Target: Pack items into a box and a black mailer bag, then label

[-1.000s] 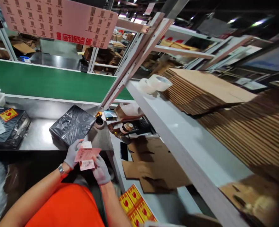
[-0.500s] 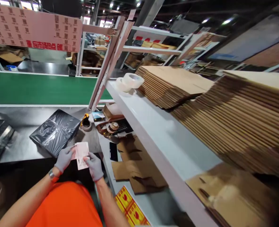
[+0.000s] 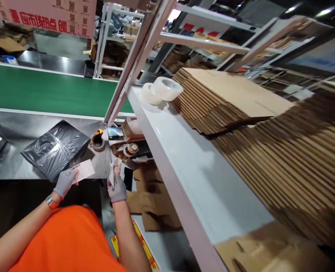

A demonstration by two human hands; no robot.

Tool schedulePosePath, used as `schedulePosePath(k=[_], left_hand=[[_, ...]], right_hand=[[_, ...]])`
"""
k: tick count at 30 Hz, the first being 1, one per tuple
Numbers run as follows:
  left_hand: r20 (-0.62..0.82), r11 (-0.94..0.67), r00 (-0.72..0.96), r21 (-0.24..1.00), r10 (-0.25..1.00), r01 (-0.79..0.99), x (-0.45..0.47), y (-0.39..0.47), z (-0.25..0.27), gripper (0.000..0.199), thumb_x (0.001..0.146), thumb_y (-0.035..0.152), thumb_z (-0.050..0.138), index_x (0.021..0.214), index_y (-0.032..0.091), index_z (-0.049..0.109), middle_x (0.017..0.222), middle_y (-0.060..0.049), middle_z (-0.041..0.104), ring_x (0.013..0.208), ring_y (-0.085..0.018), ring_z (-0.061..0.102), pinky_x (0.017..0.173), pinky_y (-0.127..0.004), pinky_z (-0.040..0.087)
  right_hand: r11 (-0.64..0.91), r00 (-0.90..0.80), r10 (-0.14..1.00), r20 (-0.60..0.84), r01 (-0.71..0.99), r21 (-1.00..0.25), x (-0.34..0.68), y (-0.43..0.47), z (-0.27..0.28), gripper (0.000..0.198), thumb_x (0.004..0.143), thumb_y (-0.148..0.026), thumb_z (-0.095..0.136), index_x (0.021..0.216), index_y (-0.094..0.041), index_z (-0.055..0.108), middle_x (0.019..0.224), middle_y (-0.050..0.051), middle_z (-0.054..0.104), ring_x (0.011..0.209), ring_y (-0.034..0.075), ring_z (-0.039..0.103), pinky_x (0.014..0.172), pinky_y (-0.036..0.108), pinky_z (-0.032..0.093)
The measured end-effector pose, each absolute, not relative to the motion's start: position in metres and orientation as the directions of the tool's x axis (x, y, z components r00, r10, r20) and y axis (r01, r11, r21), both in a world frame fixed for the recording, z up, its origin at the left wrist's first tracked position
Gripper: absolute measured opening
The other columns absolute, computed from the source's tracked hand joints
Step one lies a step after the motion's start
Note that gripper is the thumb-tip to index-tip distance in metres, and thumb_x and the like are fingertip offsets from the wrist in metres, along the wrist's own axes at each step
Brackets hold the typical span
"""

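My left hand [image 3: 64, 183], in a grey glove, pinches a pale printed paper label [image 3: 84, 170] by its left end. The label lies level over the near edge of the metal table. Just beyond it is a flat parcel in black plastic wrap [image 3: 56, 147]. Fingers closed, my right hand [image 3: 117, 187] grips a folded slip of paper [image 3: 115, 172] that stands upright. A black phone [image 3: 128, 179] lies right beside that hand. Past both hands a tape dispenser [image 3: 97, 140] with an orange-yellow part rests on the table.
A white shelf [image 3: 181, 158] rises on the right with clear tape rolls [image 3: 162, 90] and stacked flat cardboard [image 3: 213, 102]. Beneath it are a keyboard [image 3: 144, 149] and cardboard pieces [image 3: 156, 204]. A green conveyor belt [image 3: 42, 88] runs behind the metal table [image 3: 3, 122].
The papers, held together between both hands before, are now apart: the label in my left hand, the folded slip in my right. My hands have spread sideways and the view has tilted down.
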State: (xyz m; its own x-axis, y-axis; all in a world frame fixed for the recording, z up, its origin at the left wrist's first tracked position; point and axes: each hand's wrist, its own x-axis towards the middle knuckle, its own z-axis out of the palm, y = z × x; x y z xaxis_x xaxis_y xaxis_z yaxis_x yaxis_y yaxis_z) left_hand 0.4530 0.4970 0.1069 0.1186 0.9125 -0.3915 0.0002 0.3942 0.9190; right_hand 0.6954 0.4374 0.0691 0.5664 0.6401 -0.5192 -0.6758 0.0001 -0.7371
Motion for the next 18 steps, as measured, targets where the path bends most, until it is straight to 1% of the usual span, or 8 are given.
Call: schedulePosePath(k=[2,5,7,11,13,14,16,18], left_hand=[[-0.402,0.405,0.127,0.914,0.907,0.003,0.449,0.497,0.107,0.051,0.068,0.066,0.087,0.072,0.017,0.073,0.071,-0.007,0.071,0.062,-0.018,0.058,0.052,-0.032,0.055],[-0.404,0.407,0.135,0.914,0.905,0.011,0.441,0.497,0.106,0.053,0.068,0.067,0.086,0.070,0.017,0.071,0.069,-0.006,0.068,0.063,-0.019,0.058,0.053,-0.033,0.056],[-0.403,0.405,0.140,0.914,0.904,0.013,0.436,0.497,0.105,0.052,0.069,0.067,0.086,0.070,0.018,0.070,0.069,-0.005,0.067,0.063,-0.019,0.058,0.054,-0.033,0.056],[-0.411,0.416,0.149,0.910,0.899,0.003,0.429,0.496,0.105,0.055,0.067,0.070,0.086,0.073,0.017,0.071,0.072,-0.006,0.069,0.064,-0.019,0.059,0.053,-0.032,0.055],[-0.412,0.418,0.164,0.908,0.896,-0.007,0.425,0.495,0.106,0.057,0.066,0.072,0.086,0.075,0.018,0.071,0.072,-0.005,0.069,0.065,-0.019,0.060,0.054,-0.033,0.057],[-0.411,0.418,0.172,0.908,0.895,-0.009,0.424,0.495,0.107,0.058,0.067,0.073,0.085,0.075,0.018,0.071,0.071,-0.005,0.068,0.065,-0.019,0.060,0.055,-0.033,0.058],[-0.413,0.422,0.179,0.907,0.893,-0.011,0.420,0.495,0.110,0.057,0.065,0.074,0.086,0.071,0.020,0.068,0.068,-0.003,0.065,0.063,-0.019,0.059,0.055,-0.033,0.057],[-0.423,0.431,0.174,0.902,0.889,-0.013,0.418,0.494,0.112,0.056,0.064,0.073,0.087,0.069,0.020,0.068,0.068,-0.003,0.066,0.062,-0.018,0.058,0.054,-0.033,0.056]], right_hand=[[0.017,0.534,0.655,-0.534,-0.717,-0.696,0.694,0.436,0.065,0.058,0.081,-0.045,0.093,0.135,-0.032,0.078,0.109,-0.002,0.083,0.058,0.005,0.057,0.046,0.015,0.043],[0.041,0.496,0.684,-0.535,-0.758,-0.650,0.693,0.433,0.058,0.038,0.079,-0.036,0.093,0.114,-0.027,0.084,0.095,-0.003,0.080,0.061,0.004,0.058,0.053,0.013,0.049],[0.045,0.468,0.714,-0.520,-0.772,-0.633,0.693,0.430,0.056,0.033,0.076,-0.034,0.096,0.107,-0.028,0.085,0.087,-0.005,0.077,0.059,0.004,0.057,0.055,0.013,0.050],[0.051,0.409,0.785,-0.466,-0.791,-0.610,0.692,0.420,0.058,0.048,0.061,-0.035,0.108,0.101,-0.032,0.082,0.071,-0.010,0.067,0.058,0.006,0.056,0.054,0.015,0.052],[0.058,0.379,0.823,-0.422,-0.797,-0.602,0.691,0.412,0.062,0.051,0.055,-0.034,0.112,0.093,-0.031,0.077,0.067,-0.011,0.059,0.058,0.006,0.054,0.054,0.016,0.052],[0.067,0.369,0.839,-0.401,-0.799,-0.597,0.692,0.407,0.064,0.052,0.053,-0.034,0.113,0.087,-0.029,0.073,0.067,-0.011,0.056,0.058,0.006,0.052,0.054,0.016,0.050],[0.066,0.335,0.871,-0.359,-0.804,-0.590,0.692,0.397,0.067,0.058,0.054,-0.038,0.112,0.075,-0.025,0.061,0.065,-0.011,0.047,0.055,0.004,0.042,0.050,0.015,0.043],[0.049,0.298,0.897,-0.327,-0.801,-0.596,0.693,0.389,0.068,0.065,0.061,-0.046,0.109,0.069,-0.024,0.048,0.063,-0.011,0.037,0.053,0.004,0.032,0.048,0.015,0.034]])
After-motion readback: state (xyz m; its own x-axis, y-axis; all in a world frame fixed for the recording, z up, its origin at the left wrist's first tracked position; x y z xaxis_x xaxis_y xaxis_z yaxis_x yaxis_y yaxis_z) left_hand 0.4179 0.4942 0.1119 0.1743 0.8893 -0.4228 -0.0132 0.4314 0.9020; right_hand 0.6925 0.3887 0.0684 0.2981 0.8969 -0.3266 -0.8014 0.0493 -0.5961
